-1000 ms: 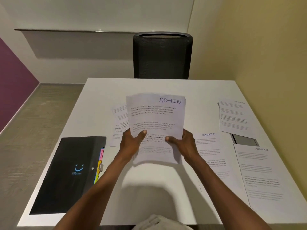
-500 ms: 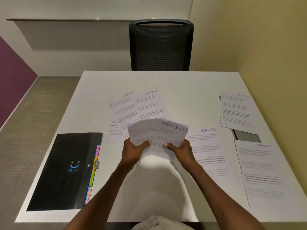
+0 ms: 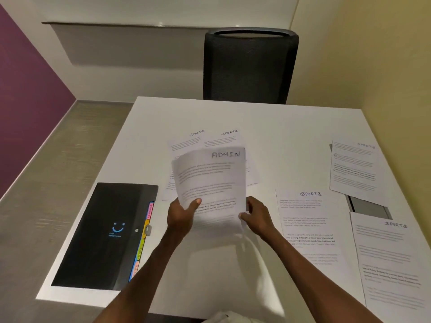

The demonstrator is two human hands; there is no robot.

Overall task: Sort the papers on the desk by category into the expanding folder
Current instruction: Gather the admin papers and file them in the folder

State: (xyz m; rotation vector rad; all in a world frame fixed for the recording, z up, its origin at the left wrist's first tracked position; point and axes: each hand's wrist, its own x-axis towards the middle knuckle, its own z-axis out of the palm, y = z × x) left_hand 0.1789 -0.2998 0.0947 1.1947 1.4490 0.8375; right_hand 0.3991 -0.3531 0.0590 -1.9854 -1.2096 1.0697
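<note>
A sheaf of white papers headed ADMIN (image 3: 210, 180) is raised upright over the middle of the white desk (image 3: 279, 127). My left hand (image 3: 180, 217) grips its lower left edge, thumb on the front. My right hand (image 3: 255, 216) pinches its lower right edge. The black expanding folder (image 3: 102, 234) lies flat and closed at the desk's left, with coloured tabs (image 3: 143, 241) showing along its right side. Sheets headed SPORTS lie behind the held papers (image 3: 210, 138), to the right of my hands (image 3: 307, 227) and along the right edge (image 3: 354, 169), (image 3: 391, 264).
A black mesh chair (image 3: 249, 66) stands at the desk's far side. A dark grey flat object (image 3: 368, 207) is partly covered by the right-hand sheets. The yellow wall runs close along the right; open floor lies to the left.
The ADMIN papers were lowered and bowed half a second ago and now stand raised and upright again, slightly further left. Both hands kept their hold on the bottom edge.
</note>
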